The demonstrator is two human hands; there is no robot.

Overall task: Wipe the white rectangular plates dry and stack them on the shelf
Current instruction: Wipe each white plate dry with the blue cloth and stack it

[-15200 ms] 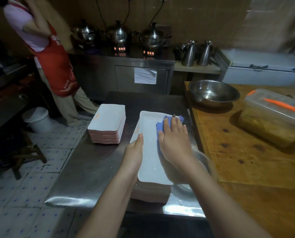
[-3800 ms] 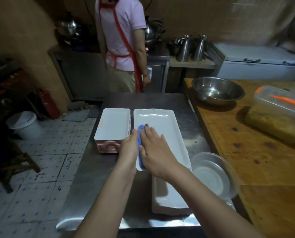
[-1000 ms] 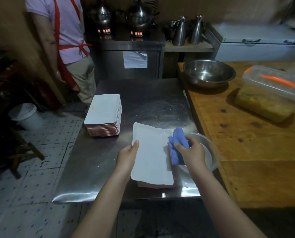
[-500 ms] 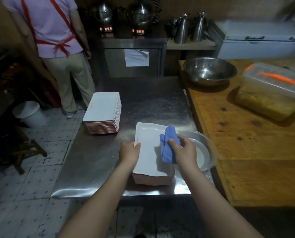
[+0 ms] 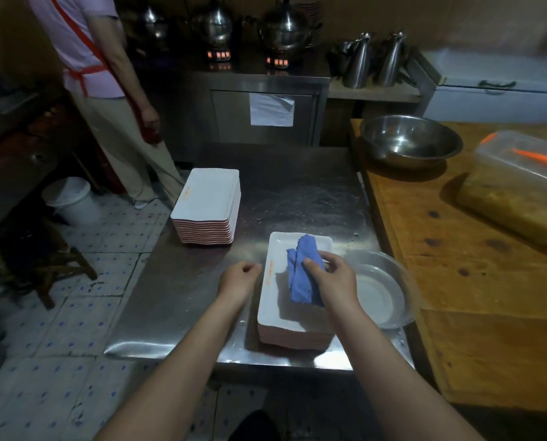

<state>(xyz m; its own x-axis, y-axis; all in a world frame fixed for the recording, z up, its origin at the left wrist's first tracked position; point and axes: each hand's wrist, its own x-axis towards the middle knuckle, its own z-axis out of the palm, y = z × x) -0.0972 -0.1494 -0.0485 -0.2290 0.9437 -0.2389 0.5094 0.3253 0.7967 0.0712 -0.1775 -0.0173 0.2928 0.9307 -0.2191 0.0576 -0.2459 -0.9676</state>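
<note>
White rectangular plates are piled in two spots on the steel table (image 5: pixel 297 192): a near stack (image 5: pixel 272 307) right by the front edge, and a far stack (image 5: pixel 208 195) further back along the left edge. The blue cloth (image 5: pixel 304 275) is pinched in the right hand (image 5: pixel 332 281) and draped over the top plate of the near stack. The left hand (image 5: pixel 238 280) is loosely curled just beside that plate's left rim, with nothing held in it. Whether the rim is actually touched can't be told. So the hands are apart, and only one is busy.

Stuff that could go wrong, tbh: the near stack isn't being steadied, so with a hard swipe the top plate could get slid off or the whole pile nudged toward the front edge. A glass bowl (image 5: pixel 383 291) is parked just beside the stack on the right and could easily be clipped by the wiping wrist. Damp plates can also be fumbled when lifted across.

Around it: a steel bowl (image 5: pixel 409 141) and a lidded plastic tub (image 5: pixel 517 186) are set on the wooden counter (image 5: pixel 440 265) to the right, well clear. Another person (image 5: pixel 106 74) is stood near the far stack's corner, so the drop-off spot could get crowded.
</note>
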